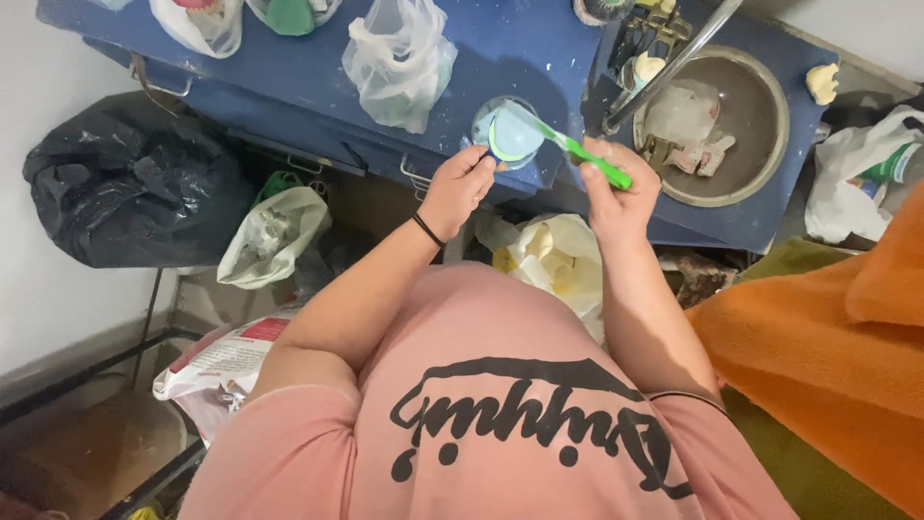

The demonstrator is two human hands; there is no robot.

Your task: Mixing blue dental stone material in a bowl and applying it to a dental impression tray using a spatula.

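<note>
— What sat closest under the camera?

— Pink shirt (500, 404) of mine, black lettering across it, filling the bottom of the view. Off to the left a black rubbish bag (135, 188) slumped against the wall, and a pale bag (272, 236) hung just beside it under the blue counter (520, 48).

— And your left hand?

— My left hand (457, 188) had a black band at the wrist. Its grip was closed around the near edge of a small round bowl (508, 133), light blue inside with a green rim, held in front of the counter's edge.

— What about the right?

— My right hand (616, 197) had its grip shut on the bright green handle of a spatula (568, 144). The pale blade slanted up and to the left, its tip resting inside the bowl.

— What lay on the counter?

— A knotted clear plastic bag (399, 63) stood left of the bowl, with more bags along the far edge. Right of my hands a round metal sink (770, 125) was sunk into the counter, with whitish lumps in it and a tap's spout (674, 63) slanting over it.

— Farther right?

— An orange cloth (828, 356) covered the right side, a white bag (852, 183) above it.
</note>
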